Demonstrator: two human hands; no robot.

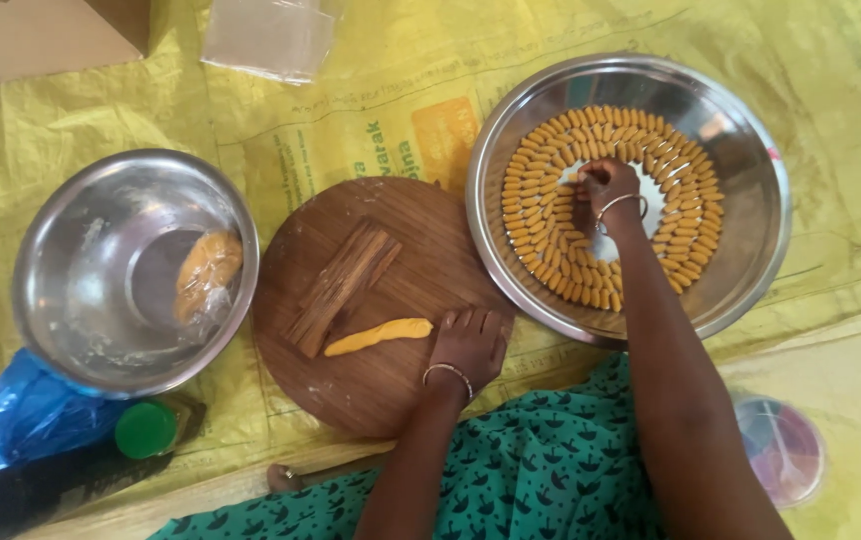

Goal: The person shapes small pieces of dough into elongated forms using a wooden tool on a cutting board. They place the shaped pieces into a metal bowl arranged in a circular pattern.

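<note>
My left hand (469, 342) rests flat on the near edge of a round wooden board (351, 380), fingers apart, just right of a yellow dough roll (379, 335). A ridged wooden stick (341, 285) lies on the board above the roll. My right hand (606, 187) reaches into a wide steel plate (751, 240), fingers pinched together at the inner ring of several small yellow dough pieces (536, 215) laid in circles. Whether a piece is between the fingertips is hidden.
A steel bowl (81, 300) at left holds a lump of yellow dough in plastic wrap (206, 275). A blue bag (26, 415) and a dark bottle with a green cap (146, 430) lie near left. A round plastic lid (786, 450) sits near right. Yellow sheeting (851, 100) covers the floor.
</note>
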